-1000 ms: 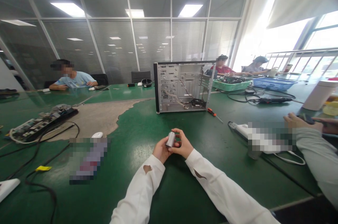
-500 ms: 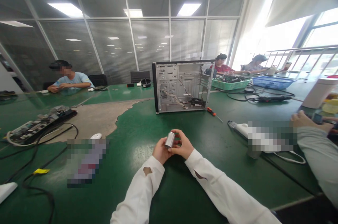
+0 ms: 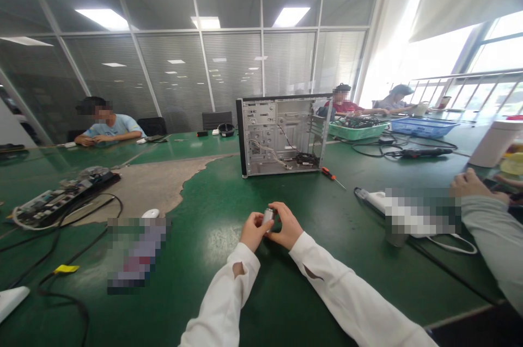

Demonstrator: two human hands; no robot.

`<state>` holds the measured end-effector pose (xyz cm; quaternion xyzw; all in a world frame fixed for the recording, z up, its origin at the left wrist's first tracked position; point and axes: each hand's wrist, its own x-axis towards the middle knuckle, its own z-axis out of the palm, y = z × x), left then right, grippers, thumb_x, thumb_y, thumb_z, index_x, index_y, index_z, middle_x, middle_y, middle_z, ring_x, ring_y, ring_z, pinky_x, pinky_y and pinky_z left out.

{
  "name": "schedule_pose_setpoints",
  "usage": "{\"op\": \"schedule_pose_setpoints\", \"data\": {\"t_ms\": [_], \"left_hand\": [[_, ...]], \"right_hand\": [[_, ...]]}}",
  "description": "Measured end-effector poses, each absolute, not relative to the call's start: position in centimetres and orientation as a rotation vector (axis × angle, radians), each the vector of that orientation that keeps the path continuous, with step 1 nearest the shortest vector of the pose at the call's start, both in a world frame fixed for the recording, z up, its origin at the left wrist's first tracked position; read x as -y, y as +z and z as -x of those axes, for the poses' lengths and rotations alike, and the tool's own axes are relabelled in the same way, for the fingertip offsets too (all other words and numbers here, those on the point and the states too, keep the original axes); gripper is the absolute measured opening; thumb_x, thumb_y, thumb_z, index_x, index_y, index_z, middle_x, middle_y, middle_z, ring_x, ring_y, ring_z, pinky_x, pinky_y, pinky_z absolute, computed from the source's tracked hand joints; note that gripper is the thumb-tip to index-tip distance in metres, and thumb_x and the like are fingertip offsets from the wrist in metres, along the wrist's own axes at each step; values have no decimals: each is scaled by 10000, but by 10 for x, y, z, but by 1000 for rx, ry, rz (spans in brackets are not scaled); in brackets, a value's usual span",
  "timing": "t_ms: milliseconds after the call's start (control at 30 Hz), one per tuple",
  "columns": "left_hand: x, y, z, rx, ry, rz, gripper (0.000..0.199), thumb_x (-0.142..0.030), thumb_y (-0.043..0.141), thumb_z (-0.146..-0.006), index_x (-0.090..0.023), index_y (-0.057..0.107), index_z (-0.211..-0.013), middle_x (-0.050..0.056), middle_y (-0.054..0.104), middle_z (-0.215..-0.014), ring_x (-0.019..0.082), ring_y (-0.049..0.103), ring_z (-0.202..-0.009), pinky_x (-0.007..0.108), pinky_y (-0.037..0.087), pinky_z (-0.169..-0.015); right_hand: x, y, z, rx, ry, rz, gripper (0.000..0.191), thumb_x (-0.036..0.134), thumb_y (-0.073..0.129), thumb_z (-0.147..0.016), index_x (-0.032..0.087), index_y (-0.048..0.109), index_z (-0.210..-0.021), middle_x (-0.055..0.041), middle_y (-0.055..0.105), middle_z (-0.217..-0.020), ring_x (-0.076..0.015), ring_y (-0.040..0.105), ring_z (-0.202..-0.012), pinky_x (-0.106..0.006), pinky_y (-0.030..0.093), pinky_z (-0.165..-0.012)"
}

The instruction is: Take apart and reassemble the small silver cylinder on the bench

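Note:
A small silvery metal cylinder [image 3: 268, 216] is held between my two hands above the green table [image 3: 220, 194]. My left hand [image 3: 254, 230] grips its left side, the thumb lying across the front. From the right, my right hand [image 3: 286, 224] curves its fingers and thumb around the cylinder's top and lower end. Beyond my hands stands an open computer case [image 3: 281, 134] with cables inside. An orange-handled screwdriver [image 3: 329, 174] lies by its lower right corner.
Circuit boards [image 3: 65, 194] and black cables lie left. A white power strip [image 3: 376, 202] is at right, near a person's sleeved arm [image 3: 486, 232]. Green [image 3: 359, 130] and blue baskets [image 3: 423, 127] stand farther back. Other people sit across the table.
My left hand has shifted slightly right, and its thumb now covers more of the cylinder. The cylinder is more upright and moved slightly right.

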<state>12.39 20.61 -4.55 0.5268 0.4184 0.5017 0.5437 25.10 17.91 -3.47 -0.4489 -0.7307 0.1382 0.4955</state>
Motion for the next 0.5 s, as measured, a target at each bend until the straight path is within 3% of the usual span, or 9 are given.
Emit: {"op": "schedule_pose_setpoints", "data": {"t_ms": [233, 367, 500], "left_hand": [[-210, -48, -120, -872, 1093, -1040, 277, -287, 703, -514, -113, 579, -690, 1, 563, -565, 87, 489, -490, 204, 326, -478], [-206, -41, -118, -778, 1074, -913, 271, -294, 698, -508, -101, 592, -666, 23, 580, -555, 128, 536, -536, 218, 352, -492], [-202, -35, -116, -723, 1041, -849, 257, -292, 656, -561, -86, 600, -705, 60, 608, -573, 174, 572, -600, 237, 384, -508]], "right_hand": [[-175, -31, -249, 1786, 336, 1096, 636, 249, 656, -530, 204, 384, -1103, -100, 431, -1073, -246, 432, -982, -370, 437, -739], [-174, -29, -249, 1795, 432, 1095, 675, 252, 657, -528, 199, 358, -1131, -106, 395, -1132, -229, 448, -952, -319, 462, -648], [-174, -30, -251, 1800, 483, 1063, 713, 226, 656, -529, 201, 322, -1159, -98, 371, -1155, -209, 449, -953, -305, 464, -662]]}}
